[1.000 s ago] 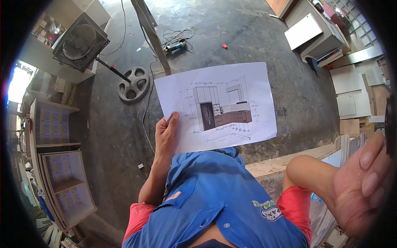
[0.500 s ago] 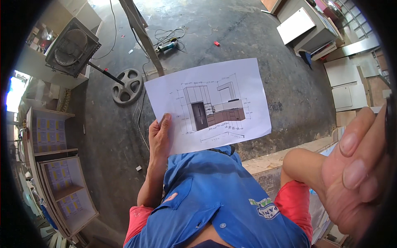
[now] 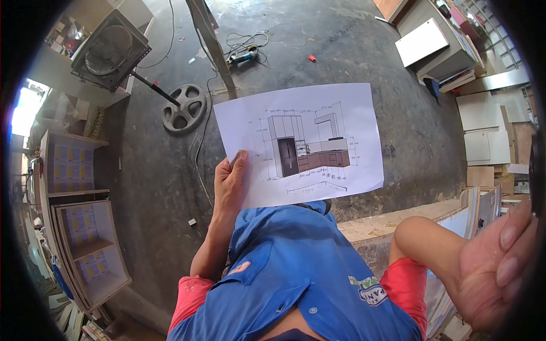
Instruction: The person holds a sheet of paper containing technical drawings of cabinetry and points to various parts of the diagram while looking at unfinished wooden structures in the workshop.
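Observation:
My left hand (image 3: 230, 179) pinches the lower left edge of a white printed sheet (image 3: 261, 196), thumb on top. The sheet bears a coloured drawing of a kitchen (image 3: 318, 162): tall cabinets, a dark fridge, brown base units and a hood, with dimension lines around it and a sketched angled line below. It is held in front of my blue shirt (image 3: 296, 250). My right hand (image 3: 480, 270) is raised close at the right rim, its fingers curled; the dark picture edge cuts off part of it, and what it grips is hidden.
A pedestal fan (image 3: 108, 51) with a round slotted base (image 3: 185, 111) stands at the left. Near a post (image 3: 213, 48) lies a green angle grinder (image 3: 244, 57) with its cord. Open cabinet boxes (image 3: 94, 244) are at the left; boards (image 3: 480, 122) lean at the right.
The sheet and my left hand appear slightly further right, as the whole view has shifted. My right hand has moved down and further toward the right rim.

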The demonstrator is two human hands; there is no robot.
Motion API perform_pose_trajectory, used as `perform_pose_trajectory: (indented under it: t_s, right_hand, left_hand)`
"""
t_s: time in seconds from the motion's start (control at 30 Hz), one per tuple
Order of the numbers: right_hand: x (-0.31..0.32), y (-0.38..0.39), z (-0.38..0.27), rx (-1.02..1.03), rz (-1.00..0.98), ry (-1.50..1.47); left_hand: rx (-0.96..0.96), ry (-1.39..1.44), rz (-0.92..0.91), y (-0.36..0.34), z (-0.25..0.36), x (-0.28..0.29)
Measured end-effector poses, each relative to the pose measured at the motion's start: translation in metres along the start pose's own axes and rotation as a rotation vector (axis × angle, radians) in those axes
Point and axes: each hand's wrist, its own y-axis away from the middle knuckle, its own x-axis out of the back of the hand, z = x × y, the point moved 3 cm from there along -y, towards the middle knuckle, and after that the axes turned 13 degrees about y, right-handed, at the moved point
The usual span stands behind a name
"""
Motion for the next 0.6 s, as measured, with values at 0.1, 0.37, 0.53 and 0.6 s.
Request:
perform_pose_trajectory:
  t_s: [0.1,0.37,0.53,0.6]
  right_hand:
    - [-0.001,-0.001,0.001,-0.005,0.001,-0.001]
    - [-0.001,-0.002,0.003,-0.017,0.012,0.000]
    - [-0.004,-0.003,0.004,-0.026,0.017,0.000]
    - [-0.004,-0.004,0.002,-0.030,0.018,0.001]
  left_hand:
    - [0.004,-0.011,0.008,-0.001,0.000,0.000]
    - [0.012,-0.004,0.028,0.000,-0.001,-0.001]
    - [-0.022,-0.022,0.066,-0.003,-0.004,0.008]
    - [-0.028,-0.025,0.085,-0.001,-0.001,0.002]
